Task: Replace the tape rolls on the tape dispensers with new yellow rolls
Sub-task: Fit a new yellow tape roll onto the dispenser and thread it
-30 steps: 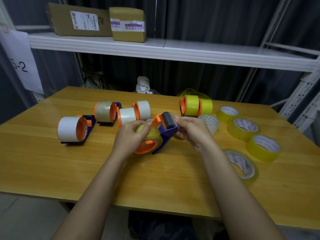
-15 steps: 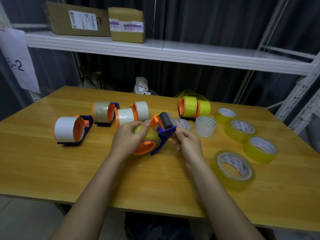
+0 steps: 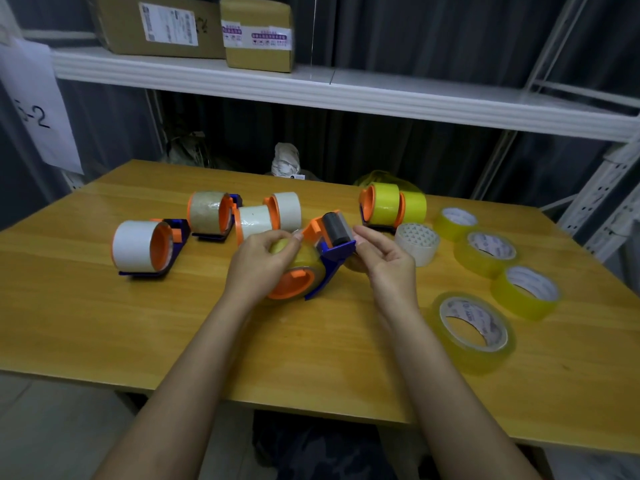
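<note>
Curling over the yellow tape roll loaded on a blue and orange tape dispenser, the left hand grips it at mid-table on the wooden table. The right hand holds the dispenser's blue front plate beside the black roller, thumb and forefinger pinched on its edge. Four spare yellow rolls lie to the right, well apart from the hands. A white roll sits just behind the right hand. Other loaded dispensers stand to the left and behind.
</note>
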`<state>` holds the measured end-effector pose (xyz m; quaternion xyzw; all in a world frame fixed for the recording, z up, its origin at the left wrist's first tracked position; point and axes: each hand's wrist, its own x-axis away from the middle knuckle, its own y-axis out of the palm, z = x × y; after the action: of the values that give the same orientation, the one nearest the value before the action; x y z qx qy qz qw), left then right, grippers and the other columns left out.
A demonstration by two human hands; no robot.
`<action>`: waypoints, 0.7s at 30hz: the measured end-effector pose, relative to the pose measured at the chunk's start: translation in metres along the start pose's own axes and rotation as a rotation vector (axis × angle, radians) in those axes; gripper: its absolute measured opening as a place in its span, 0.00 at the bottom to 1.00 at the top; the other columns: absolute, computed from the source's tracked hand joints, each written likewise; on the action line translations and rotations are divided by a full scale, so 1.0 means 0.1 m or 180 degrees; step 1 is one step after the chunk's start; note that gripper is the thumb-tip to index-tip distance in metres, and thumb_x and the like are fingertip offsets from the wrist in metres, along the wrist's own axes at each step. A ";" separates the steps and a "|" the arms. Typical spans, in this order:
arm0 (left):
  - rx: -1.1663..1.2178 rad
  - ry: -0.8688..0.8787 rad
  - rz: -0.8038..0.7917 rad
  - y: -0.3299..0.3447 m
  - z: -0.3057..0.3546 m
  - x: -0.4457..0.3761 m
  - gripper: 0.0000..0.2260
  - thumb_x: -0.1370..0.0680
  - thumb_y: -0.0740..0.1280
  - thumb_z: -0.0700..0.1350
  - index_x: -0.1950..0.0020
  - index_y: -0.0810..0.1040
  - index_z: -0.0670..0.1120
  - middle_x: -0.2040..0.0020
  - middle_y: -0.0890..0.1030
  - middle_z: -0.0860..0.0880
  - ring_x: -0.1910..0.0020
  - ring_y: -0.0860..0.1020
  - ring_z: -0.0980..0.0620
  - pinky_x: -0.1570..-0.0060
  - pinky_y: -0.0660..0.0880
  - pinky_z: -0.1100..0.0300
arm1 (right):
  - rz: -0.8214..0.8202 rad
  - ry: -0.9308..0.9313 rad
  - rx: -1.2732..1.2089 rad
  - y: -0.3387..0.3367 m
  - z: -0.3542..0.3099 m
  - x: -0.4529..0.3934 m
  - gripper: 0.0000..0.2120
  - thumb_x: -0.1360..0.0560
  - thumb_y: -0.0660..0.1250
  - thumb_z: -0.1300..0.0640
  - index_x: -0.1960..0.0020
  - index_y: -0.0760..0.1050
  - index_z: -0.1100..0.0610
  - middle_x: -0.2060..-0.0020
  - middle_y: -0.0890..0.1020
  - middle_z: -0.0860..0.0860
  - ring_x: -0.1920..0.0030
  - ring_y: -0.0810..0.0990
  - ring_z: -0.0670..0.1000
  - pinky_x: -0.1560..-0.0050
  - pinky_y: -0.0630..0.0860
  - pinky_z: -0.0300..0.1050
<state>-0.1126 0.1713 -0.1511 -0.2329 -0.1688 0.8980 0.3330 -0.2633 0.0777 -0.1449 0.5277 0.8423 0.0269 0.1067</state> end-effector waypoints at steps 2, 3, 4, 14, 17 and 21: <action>-0.0052 0.0001 0.0021 0.00 -0.02 -0.01 0.16 0.23 0.64 0.58 0.44 0.82 0.50 0.50 0.83 0.52 0.50 0.79 0.52 0.51 0.77 0.53 | 0.0019 0.0302 -0.0518 0.04 0.06 0.03 0.13 0.22 0.65 0.64 0.39 0.78 0.60 0.54 0.85 0.45 0.48 0.83 0.46 0.49 0.80 0.40; -0.0069 -0.0003 0.0031 0.00 -0.02 -0.01 0.16 0.23 0.64 0.58 0.44 0.82 0.50 0.50 0.83 0.52 0.50 0.79 0.52 0.51 0.77 0.53 | 0.0013 0.0454 -0.0782 0.05 0.08 0.03 0.13 0.22 0.64 0.65 0.38 0.77 0.60 0.53 0.85 0.46 0.47 0.83 0.47 0.47 0.80 0.42; -0.0072 -0.0013 0.0037 0.01 -0.01 -0.01 0.16 0.23 0.64 0.58 0.44 0.82 0.50 0.50 0.83 0.52 0.50 0.79 0.53 0.51 0.77 0.53 | 0.0019 0.0561 -0.0949 0.05 0.09 0.03 0.13 0.22 0.64 0.65 0.38 0.77 0.61 0.51 0.85 0.48 0.46 0.83 0.48 0.47 0.80 0.42; 0.0334 -0.0568 0.0287 0.01 0.09 0.08 0.17 0.23 0.63 0.59 0.46 0.82 0.48 0.58 0.82 0.51 0.56 0.79 0.53 0.59 0.75 0.57 | -0.0095 0.0157 0.0384 -0.03 0.13 0.05 0.13 0.20 0.63 0.58 0.37 0.76 0.58 0.43 0.82 0.53 0.44 0.81 0.47 0.44 0.79 0.42; 0.0767 -0.0670 0.0300 0.00 0.20 0.08 0.20 0.21 0.60 0.57 0.52 0.81 0.41 0.62 0.78 0.42 0.63 0.76 0.49 0.61 0.71 0.56 | -0.0610 -0.0032 0.0697 -0.01 0.04 0.07 0.23 0.21 0.63 0.50 0.28 0.67 0.55 0.34 0.75 0.47 0.34 0.73 0.46 0.34 0.72 0.44; 0.1104 -0.0526 0.0292 -0.06 0.44 0.02 0.22 0.19 0.56 0.58 0.62 0.74 0.42 0.65 0.72 0.41 0.65 0.72 0.46 0.59 0.70 0.53 | -0.1006 -0.0216 0.1039 0.05 -0.06 0.08 0.44 0.32 0.66 0.37 0.22 0.54 0.49 0.26 0.64 0.46 0.28 0.65 0.46 0.31 0.67 0.44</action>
<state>-0.1340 0.1700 -0.1120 -0.1050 -0.0276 0.9439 0.3119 -0.2634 0.0875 -0.1395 0.4001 0.9036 -0.1445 0.0511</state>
